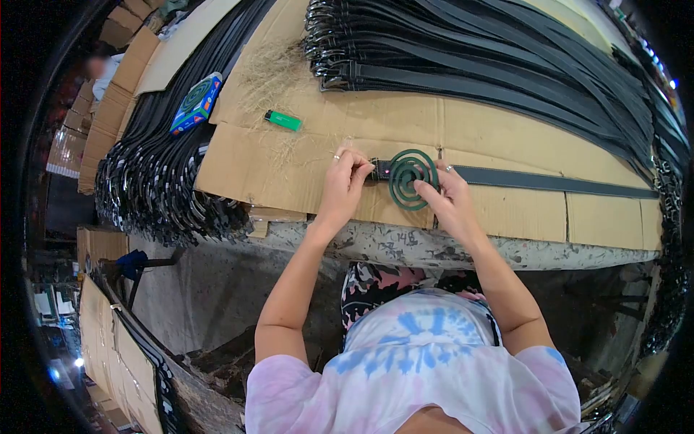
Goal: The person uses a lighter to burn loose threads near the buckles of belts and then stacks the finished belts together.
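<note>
A green spiral coil [399,196] is held up by my right hand [450,201], its thumb near the coil's centre and the fingers behind its right edge. My left hand [348,181] is pinched at the buckle end of a single black belt [506,178], just left of the coil; what its fingertips grip is too small to make out. The belt lies across the cardboard [246,168] and passes behind the coil. A green lighter [283,120] with a black top rests up and to the left of my left hand.
Many black belts [448,79] are stacked at the back right, with buckles at their left ends. More belts [166,173] hang over the left edge. On them lies a blue coil box [196,103]. Loose straw-coloured fibres [278,72] are scattered near the lighter. A person [107,76] is far left.
</note>
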`<action>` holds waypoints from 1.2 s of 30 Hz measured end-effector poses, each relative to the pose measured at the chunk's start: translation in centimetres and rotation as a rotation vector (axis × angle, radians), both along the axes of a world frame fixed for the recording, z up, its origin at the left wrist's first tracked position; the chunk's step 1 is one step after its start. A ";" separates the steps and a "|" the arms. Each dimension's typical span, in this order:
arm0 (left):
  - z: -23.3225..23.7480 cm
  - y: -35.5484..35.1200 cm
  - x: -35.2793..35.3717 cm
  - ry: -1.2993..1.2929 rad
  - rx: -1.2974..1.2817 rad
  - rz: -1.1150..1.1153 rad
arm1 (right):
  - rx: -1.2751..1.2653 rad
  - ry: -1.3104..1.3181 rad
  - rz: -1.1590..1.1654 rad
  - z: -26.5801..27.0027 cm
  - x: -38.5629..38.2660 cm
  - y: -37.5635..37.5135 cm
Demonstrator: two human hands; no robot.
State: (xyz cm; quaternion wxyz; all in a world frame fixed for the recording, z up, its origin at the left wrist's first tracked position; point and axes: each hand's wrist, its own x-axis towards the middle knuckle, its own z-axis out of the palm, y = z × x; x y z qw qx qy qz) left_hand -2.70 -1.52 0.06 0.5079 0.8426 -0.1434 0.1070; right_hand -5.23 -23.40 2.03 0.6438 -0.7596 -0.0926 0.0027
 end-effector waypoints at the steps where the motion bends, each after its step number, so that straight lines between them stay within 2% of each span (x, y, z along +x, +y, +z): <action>1: 0.1 0.0 -0.2 0.002 0.000 0.000 | -0.014 -0.012 0.025 0.2 -0.2 0.0; 16: 1.0 0.1 -1.0 0.016 -0.008 -0.003 | -0.006 -0.026 0.077 0.6 -0.8 0.6; 19: -0.1 1.3 0.0 0.025 -0.033 0.017 | 0.010 0.002 0.055 0.7 -0.9 0.6; 21: -1.1 2.5 1.6 -0.066 -0.139 0.135 | -0.026 -0.007 0.037 0.3 -0.7 0.4; 22: -0.8 3.1 1.9 -0.068 -0.140 0.139 | 0.036 -0.026 -0.004 -0.4 -0.6 0.4; 24: 1.9 3.6 2.2 -0.190 0.294 0.169 | 0.098 -0.049 -0.040 -1.2 -0.3 0.4; 25: 2.5 3.6 2.3 -0.192 0.294 0.172 | 0.180 -0.021 -0.053 -1.4 -0.3 0.4; 27: 3.2 3.4 2.5 -0.197 0.526 -0.072 | 0.279 0.023 -0.055 -1.7 -0.5 0.2; 28: 2.8 3.2 2.7 -0.196 0.527 -0.070 | 0.279 0.023 -0.053 -1.7 -0.5 0.2; 30: 2.2 2.6 3.1 0.080 0.402 -0.126 | 0.320 0.024 -0.060 -1.6 -0.7 0.3; 33: 3.1 2.2 3.5 0.203 0.404 -0.164 | 0.319 0.033 -0.059 -1.5 -0.7 0.3; 36: 3.1 2.1 3.8 0.105 0.363 -0.211 | 0.301 0.040 -0.050 -1.1 -0.8 0.3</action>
